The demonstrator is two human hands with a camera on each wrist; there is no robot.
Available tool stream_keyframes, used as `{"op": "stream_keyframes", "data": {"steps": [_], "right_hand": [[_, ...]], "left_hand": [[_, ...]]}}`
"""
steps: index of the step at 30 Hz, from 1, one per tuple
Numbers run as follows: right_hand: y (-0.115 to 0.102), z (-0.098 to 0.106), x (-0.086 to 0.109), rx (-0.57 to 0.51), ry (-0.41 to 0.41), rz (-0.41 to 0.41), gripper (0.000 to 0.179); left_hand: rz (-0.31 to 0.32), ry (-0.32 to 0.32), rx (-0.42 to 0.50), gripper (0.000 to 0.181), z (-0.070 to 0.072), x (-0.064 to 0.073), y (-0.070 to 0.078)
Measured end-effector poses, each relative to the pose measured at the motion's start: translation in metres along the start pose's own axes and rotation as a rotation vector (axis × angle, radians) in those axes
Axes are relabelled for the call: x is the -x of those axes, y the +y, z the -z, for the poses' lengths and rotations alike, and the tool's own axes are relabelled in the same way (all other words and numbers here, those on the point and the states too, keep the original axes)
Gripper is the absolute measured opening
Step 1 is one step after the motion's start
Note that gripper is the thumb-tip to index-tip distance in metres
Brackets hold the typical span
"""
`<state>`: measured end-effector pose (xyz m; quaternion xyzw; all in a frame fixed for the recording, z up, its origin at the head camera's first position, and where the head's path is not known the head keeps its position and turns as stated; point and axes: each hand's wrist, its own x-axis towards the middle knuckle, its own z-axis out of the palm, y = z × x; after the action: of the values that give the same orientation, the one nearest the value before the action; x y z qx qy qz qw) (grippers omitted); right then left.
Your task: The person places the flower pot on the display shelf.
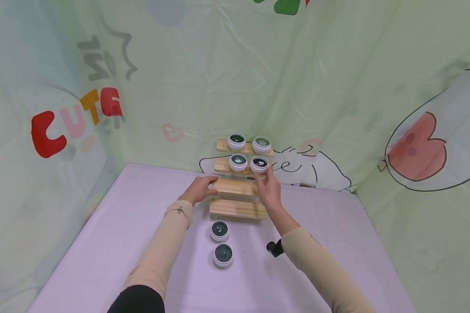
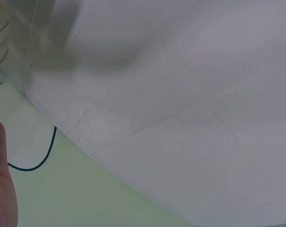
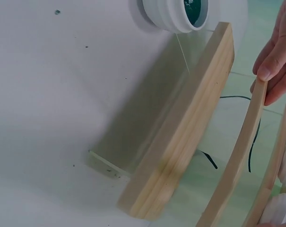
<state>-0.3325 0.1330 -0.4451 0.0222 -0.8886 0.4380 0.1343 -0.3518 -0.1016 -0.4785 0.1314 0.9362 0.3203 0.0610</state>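
In the head view, a stepped wooden display rack has several pale boards. My left hand (image 1: pixel 200 189) pinches the left end of the third board from the top (image 1: pixel 235 186), thumb at its lower edge. The right wrist view shows that same left hand (image 3: pixel 276 64) gripping the board's end. My right hand (image 1: pixel 270 191) holds a small round white jar (image 1: pixel 260 164) with a dark top, on the second board (image 1: pixel 222 165); its thumb is at the jar's front and a finger along its right side. Another white jar (image 1: pixel 238 162) sits just left of it.
Two more jars, one left (image 1: pixel 236 141) and one right (image 1: pixel 262 145), stand on the top board. In front of the lowest board (image 1: pixel 238 208), two jars, a farther one (image 1: pixel 219 230) and a nearer one (image 1: pixel 223 254), stand on the pale tablecloth (image 1: pixel 329 248). A printed curtain (image 1: pixel 219 87) hangs behind.
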Motion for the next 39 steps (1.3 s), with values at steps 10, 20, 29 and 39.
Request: {"op": "stream_keyframes", "data": {"steps": [10, 20, 29, 39], "right_hand": [[0.003, 0.004, 0.033, -0.111, -0.164, -0.117, 0.072], [0.004, -0.011, 0.071, -0.085, -0.203, -0.055, 0.071], [0.018, -0.023, 0.102, -0.141, -0.28, -0.069, 0.078], [0.031, -0.038, 0.138, -0.135, -0.38, -0.037, 0.081]], "left_hand": [[-0.006, 0.01, 0.005, 0.063, 0.001, 0.001, 0.0], [-0.008, 0.01, -0.011, 0.064, -0.002, -0.002, -0.003], [-0.007, 0.017, -0.005, 0.063, -0.003, -0.002, -0.003], [-0.019, 0.019, -0.001, 0.062, -0.001, 0.001, -0.001]]}}
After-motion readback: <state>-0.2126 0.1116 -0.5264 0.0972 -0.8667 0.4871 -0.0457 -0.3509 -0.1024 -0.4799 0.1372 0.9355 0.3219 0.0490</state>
